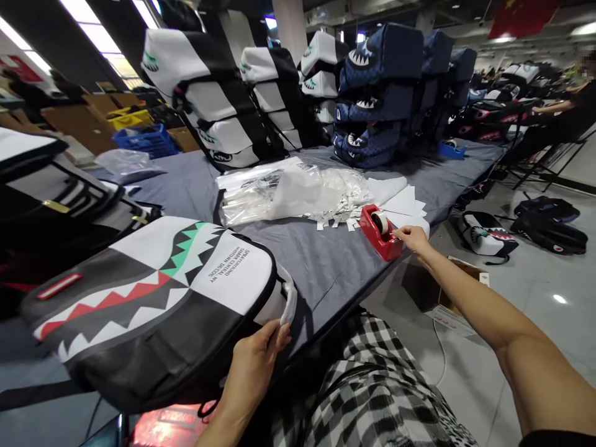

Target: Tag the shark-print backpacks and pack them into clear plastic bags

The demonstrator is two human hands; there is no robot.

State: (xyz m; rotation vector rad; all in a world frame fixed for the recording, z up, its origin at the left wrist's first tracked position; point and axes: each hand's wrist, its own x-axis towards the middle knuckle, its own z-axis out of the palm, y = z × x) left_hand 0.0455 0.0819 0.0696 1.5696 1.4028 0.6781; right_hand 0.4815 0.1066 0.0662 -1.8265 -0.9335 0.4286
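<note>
A black and white backpack (153, 298) with red and green zigzag teeth lies on the grey-covered table at the left. My left hand (261, 354) pinches the pale wrapped handle (288, 299) at its top end. Farther right, my right hand (412, 239) has its fingers closed at the near side of a red tape dispenser (384, 239) holding a roll of tape. Whatever lies between those fingertips is too small to make out. Beyond the dispenser, white paper sheets (403, 205) and clear plastic bags (298, 189) lie with several small white tags.
Stacked white and black backpacks (223, 99) and blue backpacks (386, 74) stand along the table's back. More bags (488, 236) lie on the floor at the right, near an open cardboard box (423, 285). A person (570, 112) sits at the far right.
</note>
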